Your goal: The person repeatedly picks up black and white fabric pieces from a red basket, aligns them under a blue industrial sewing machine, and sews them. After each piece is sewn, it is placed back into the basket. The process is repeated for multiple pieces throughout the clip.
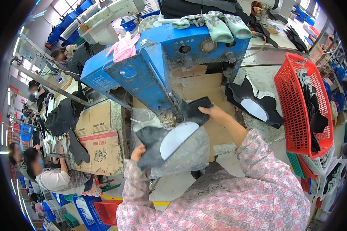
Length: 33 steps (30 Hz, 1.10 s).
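A black shoe-upper piece with a large white half-oval patch lies spread under the working head of a blue machine. My left hand grips its lower left edge, fingers closed. At the upper right end, my right hand pinches the black material, thumb on top. The piece's middle touches or sits right beneath the machine head; which, I cannot tell. Clear plastic sheeting covers the work surface under it. Right of the machine rests a second black piece with a white oval.
A red plastic basket holding black pieces stands at the right. Grey-green gloves and a pink cloth lie on the machine. Cardboard covers the left bench, where a co-worker sits. More dark pieces lie beyond.
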Each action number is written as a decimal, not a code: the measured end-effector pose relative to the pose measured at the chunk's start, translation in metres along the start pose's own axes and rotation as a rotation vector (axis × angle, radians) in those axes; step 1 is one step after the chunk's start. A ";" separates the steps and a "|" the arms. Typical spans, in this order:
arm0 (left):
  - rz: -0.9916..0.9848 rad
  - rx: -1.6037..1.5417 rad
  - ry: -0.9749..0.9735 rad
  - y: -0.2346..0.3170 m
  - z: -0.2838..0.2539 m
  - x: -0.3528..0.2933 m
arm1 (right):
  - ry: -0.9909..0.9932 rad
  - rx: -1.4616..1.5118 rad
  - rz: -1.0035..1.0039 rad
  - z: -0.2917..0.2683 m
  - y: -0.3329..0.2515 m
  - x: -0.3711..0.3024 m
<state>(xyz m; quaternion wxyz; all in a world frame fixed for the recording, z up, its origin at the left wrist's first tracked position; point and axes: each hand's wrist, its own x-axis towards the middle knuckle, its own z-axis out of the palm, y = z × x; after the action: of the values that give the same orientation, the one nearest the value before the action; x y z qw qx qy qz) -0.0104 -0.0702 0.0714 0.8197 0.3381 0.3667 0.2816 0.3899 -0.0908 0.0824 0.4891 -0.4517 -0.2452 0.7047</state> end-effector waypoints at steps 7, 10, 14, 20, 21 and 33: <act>-0.016 0.095 0.160 -0.047 0.065 -0.063 | -0.084 0.899 0.024 0.032 0.091 -0.038; -0.025 0.044 0.278 -0.064 0.081 -0.073 | 0.063 0.704 0.044 0.057 0.123 -0.034; -0.012 -0.111 0.435 -0.065 0.084 -0.105 | 0.142 0.674 0.200 0.078 0.142 -0.032; -0.017 0.116 0.374 -0.055 0.071 -0.189 | -0.109 0.759 0.213 0.115 0.178 -0.053; -0.022 0.085 0.382 -0.055 0.070 -0.196 | -0.108 0.730 0.167 0.120 0.181 -0.057; 0.067 0.047 0.487 -0.054 0.089 -0.148 | -0.026 0.718 0.100 0.117 0.158 -0.042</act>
<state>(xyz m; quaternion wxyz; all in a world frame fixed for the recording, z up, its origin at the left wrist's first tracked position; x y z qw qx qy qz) -0.0132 -0.2393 0.1358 0.6891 0.2912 0.5487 0.3731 0.2181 -0.1816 0.0297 0.5783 -0.2533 0.0342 0.7748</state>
